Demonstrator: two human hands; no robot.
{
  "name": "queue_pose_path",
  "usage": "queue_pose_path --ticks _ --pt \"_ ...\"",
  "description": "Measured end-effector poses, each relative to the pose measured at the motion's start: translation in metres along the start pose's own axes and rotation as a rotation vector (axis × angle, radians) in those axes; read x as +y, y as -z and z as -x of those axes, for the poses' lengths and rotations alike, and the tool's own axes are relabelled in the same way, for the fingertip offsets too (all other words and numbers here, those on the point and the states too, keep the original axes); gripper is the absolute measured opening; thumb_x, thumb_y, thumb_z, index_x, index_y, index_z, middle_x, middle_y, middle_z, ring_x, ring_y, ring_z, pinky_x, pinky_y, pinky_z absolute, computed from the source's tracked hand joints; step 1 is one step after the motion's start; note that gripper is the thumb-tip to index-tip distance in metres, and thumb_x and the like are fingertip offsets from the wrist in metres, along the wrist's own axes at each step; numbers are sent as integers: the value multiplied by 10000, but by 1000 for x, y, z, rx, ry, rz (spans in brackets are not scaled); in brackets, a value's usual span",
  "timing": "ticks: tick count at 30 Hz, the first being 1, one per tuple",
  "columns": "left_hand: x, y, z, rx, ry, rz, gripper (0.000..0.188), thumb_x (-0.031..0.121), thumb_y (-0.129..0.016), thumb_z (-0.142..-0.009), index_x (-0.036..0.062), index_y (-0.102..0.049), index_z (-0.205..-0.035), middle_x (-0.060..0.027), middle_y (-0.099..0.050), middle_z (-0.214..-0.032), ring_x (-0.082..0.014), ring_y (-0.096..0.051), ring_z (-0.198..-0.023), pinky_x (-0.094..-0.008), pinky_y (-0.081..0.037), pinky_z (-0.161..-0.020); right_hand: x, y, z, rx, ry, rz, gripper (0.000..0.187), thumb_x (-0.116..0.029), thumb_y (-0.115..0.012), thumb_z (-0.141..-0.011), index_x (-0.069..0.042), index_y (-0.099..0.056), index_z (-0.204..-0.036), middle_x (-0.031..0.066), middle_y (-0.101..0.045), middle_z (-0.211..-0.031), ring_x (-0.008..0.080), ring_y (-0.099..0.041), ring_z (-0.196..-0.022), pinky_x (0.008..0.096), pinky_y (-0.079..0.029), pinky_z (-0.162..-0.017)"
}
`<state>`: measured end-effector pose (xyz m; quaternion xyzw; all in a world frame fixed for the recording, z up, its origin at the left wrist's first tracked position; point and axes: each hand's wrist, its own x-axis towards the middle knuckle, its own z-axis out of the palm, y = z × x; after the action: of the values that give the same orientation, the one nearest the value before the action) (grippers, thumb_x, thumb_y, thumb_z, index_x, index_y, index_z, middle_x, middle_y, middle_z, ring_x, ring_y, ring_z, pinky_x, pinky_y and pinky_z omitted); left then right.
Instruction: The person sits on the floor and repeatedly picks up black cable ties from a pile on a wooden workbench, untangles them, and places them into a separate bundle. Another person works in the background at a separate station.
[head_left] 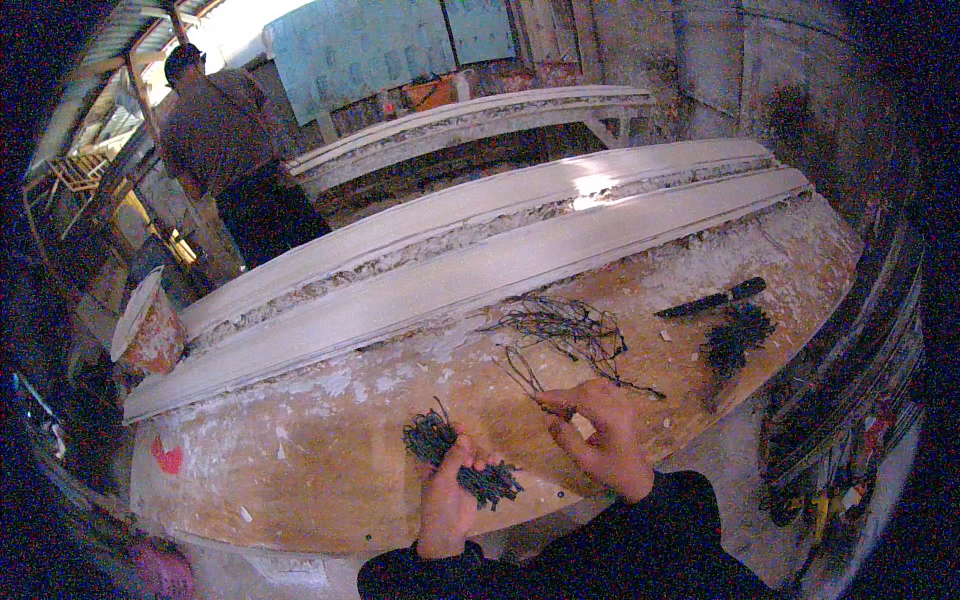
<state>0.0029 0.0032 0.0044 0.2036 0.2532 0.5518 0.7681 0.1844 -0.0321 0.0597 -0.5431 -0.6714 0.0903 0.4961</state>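
Observation:
My left hand (450, 500) is closed around a bundle of short dark strands (430, 438), which look like cord or wire. The bundle's ends stick out on both sides of the fist. To its right, my right hand (608, 435) pinches a thin dark strand (520, 370) between thumb and fingertips. Just beyond that hand, a loose tangle of long dark strands (568, 328) lies on the wooden tabletop (330, 450). Farther right rests a black knife-like tool (710, 298). A second clump of short dark strands (738, 338) sits beside it.
Two long white moulding strips (450, 275) run along the tabletop's far side. A plaster-smeared bucket (150, 325) stands at the left end, near a red patch (167, 457). Behind is another bench (470, 115) with a long white strip. A person (225, 150) stands at the back left.

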Motion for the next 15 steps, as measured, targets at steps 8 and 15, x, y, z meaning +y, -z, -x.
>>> queue_pose_path --ticks 8,15 --pt "4 -7 3 4 -21 -51 140 126 -592 -832 78 -524 -944 14 -413 -650 -139 -456 -633 -348 -444 -678 -6 -9 -2 -5 72 -49 295 -59 -641 -736 -77 -627 -1030 86 -616 -802 223 -539 -701 323 -404 -703" --pt "3 -4 2 34 -9 -57 143 151 -586 -842 74 -524 -946 12 -410 -658 -134 -446 -630 -346 -451 -688 2 -27 4 -41 51 -86 267 -83 -651 -736 -82 -639 -1003 79 -630 -839 229 -566 -760 325 -412 -727"
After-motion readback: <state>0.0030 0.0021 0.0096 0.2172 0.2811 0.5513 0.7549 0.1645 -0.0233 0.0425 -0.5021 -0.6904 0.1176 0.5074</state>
